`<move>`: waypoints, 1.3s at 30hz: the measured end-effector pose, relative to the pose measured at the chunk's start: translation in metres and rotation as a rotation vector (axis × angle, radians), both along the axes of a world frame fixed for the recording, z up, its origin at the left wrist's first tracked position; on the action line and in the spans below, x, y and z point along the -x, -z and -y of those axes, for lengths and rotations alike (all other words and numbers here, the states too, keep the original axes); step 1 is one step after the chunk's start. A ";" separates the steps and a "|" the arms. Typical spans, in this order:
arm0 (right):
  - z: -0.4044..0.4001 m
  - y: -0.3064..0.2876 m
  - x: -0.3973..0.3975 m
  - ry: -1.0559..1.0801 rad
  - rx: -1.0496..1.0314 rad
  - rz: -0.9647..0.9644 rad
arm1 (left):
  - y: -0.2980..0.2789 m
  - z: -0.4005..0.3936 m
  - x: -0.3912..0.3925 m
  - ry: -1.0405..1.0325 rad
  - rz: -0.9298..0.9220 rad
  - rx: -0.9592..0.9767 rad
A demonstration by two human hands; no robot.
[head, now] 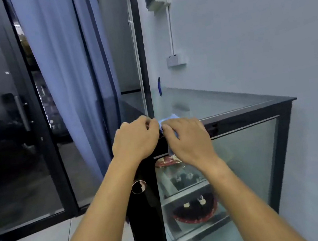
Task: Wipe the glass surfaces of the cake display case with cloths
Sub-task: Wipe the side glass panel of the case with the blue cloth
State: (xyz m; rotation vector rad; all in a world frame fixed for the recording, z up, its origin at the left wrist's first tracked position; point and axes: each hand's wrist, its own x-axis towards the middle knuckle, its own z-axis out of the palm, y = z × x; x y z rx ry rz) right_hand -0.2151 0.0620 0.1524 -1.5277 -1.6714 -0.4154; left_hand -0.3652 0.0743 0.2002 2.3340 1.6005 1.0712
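Both hands, left [135, 139] and right [190, 140], meet, fingers curled.

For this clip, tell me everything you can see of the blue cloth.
The blue cloth is a small light-blue piece, bunched rather than spread flat, and looks like soft fabric. It sits at the near corner of the display case, on the edge of its glass top, with a strip hanging down past the dark frame. The left hand pinches its left end and the right hand covers most of it, fingers curled over it. Much of it is hidden; motion blur hides its texture.
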 end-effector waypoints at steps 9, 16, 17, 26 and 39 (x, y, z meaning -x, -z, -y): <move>0.003 -0.057 -0.027 -0.119 0.495 -0.268 | -0.012 -0.024 -0.013 -0.025 -0.154 0.224; -0.030 -0.092 -0.049 -0.161 0.783 -0.025 | -0.038 -0.039 -0.007 0.065 0.021 0.459; -0.030 -0.093 -0.052 -0.136 0.761 -0.006 | -0.040 -0.038 -0.007 0.075 0.030 0.453; 0.002 -0.098 -0.066 -0.118 0.726 -0.008 | -0.049 -0.022 -0.003 0.192 -0.061 0.125; 0.042 -0.137 -0.055 -0.188 0.500 -0.303 | -0.079 -0.016 0.003 0.415 0.184 0.338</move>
